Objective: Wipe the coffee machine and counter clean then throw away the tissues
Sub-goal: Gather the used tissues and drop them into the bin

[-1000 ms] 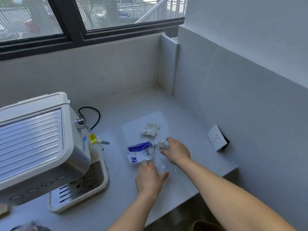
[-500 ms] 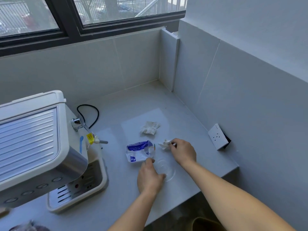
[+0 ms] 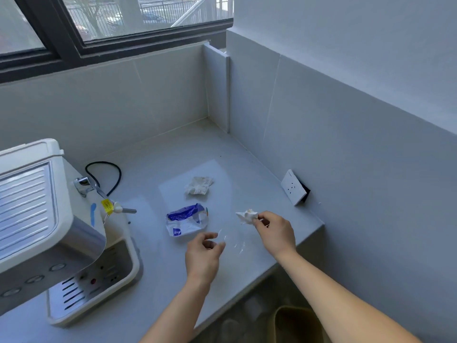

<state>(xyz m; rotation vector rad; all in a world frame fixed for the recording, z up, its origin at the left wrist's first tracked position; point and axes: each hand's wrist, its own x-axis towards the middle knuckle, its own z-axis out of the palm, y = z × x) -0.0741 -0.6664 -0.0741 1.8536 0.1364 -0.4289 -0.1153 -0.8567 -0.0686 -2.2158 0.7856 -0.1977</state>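
My right hand point(image 3: 275, 231) pinches a small crumpled white tissue point(image 3: 247, 215), held just above the grey counter point(image 3: 158, 280). My left hand point(image 3: 204, 253) hovers beside it with fingers curled; thumb and forefinger seem to pinch a faint clear plastic piece point(image 3: 235, 242). A second crumpled tissue point(image 3: 199, 185) lies further back on the counter. A blue-and-white tissue pack point(image 3: 186, 220), flattened, lies left of my hands. The white and silver coffee machine point(image 3: 44, 206) stands at the left with its drip tray point(image 3: 99, 283) in front.
The machine's steam wand point(image 3: 108, 201) sticks out toward the tissue pack. A black cord point(image 3: 108, 174) loops behind it. A white wall socket point(image 3: 294, 188) hangs loose on the right wall. A yellowish bin point(image 3: 294, 323) stands below the counter's front edge.
My right hand took hold of the small tissue and lifted it to the right. My left hand rose off the counter and curled its fingers.
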